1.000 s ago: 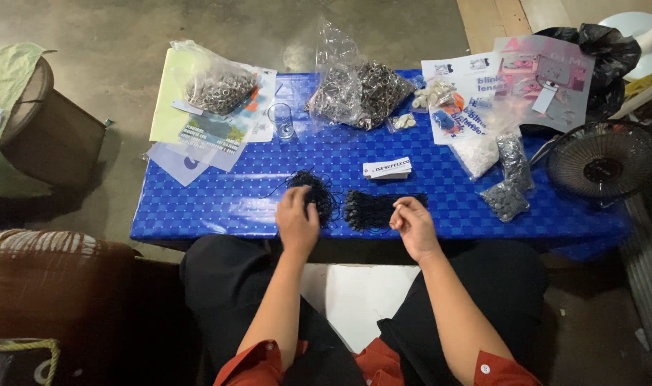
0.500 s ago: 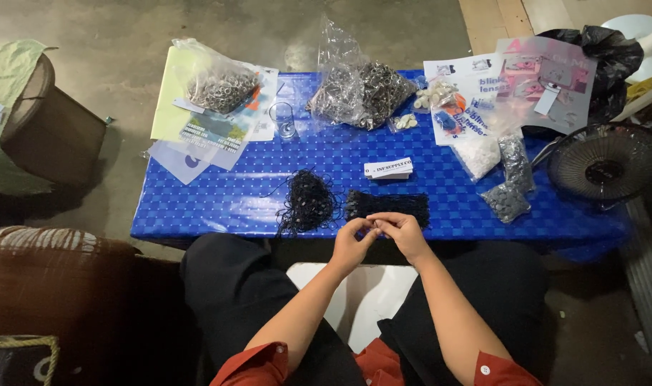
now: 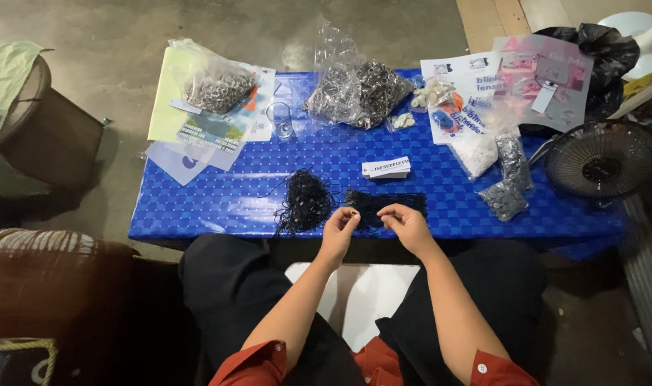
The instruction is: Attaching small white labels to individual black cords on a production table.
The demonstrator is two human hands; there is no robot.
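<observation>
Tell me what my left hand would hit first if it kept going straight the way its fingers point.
Probably the row of black cords lying just ahead of the left hand on the blue table; the fingertips look almost on it already, though depth is hard to judge.

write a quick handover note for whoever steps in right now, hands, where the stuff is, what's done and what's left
Left hand: fingertips pinched at the near table edge; what they hold is too small to tell.
Right hand: also pinched, close beside the left, over the flat bundle of black cords.
Loose tangle of black cords lies left of the hands on the blue table.
Bags of metal rings sit at the far side, a small card mid-table.
Done: some cords laid in the flat bundle.
Left: the tangle remains unsorted.
</observation>
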